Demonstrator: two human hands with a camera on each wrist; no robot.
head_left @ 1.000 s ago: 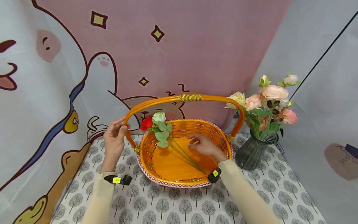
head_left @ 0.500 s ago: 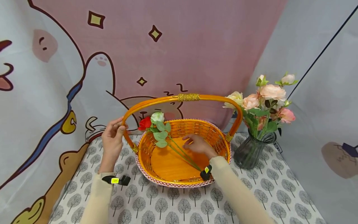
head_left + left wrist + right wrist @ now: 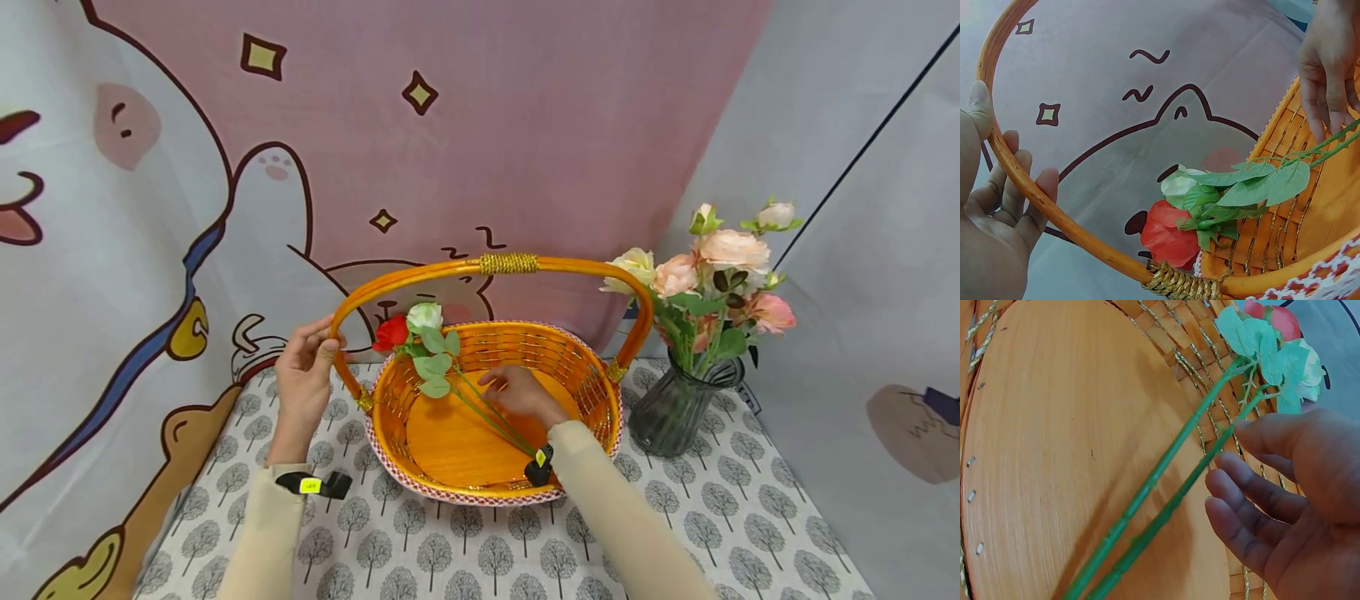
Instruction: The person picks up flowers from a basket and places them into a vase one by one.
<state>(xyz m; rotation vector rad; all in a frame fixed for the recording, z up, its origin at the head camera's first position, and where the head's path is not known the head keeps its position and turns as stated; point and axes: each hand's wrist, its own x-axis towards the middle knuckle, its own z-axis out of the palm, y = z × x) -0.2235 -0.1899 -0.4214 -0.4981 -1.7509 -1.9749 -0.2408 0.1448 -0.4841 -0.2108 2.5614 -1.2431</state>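
Observation:
An orange woven basket [image 3: 420, 479] with a tall arched handle [image 3: 408, 273] stands on the table. My left hand [image 3: 303, 379] holds the handle's left side between thumb and fingers. In the basket lie a red rose [image 3: 391, 332] and a white rose [image 3: 425, 316], heads at the back left rim, green stems [image 3: 1166, 509] slanting across the wooden bottom. Over the bottom, my right hand [image 3: 522, 395] has its fingers loosely bent beside the stems. In the right wrist view its thumb tip [image 3: 1254, 430] is right at the nearer stem, and no stem lies within its fingers.
Right of the basket stands a dark glass vase [image 3: 671, 412] filled with pink and cream flowers [image 3: 731, 250], some close behind the handle. A tree-print cloth [image 3: 435, 554] covers the table. A cartoon-print curtain [image 3: 570, 125] hangs behind.
My right hand has moved left inside the basket, closer to the stems. The left hand keeps its hold on the handle, and the roses stay where they were.

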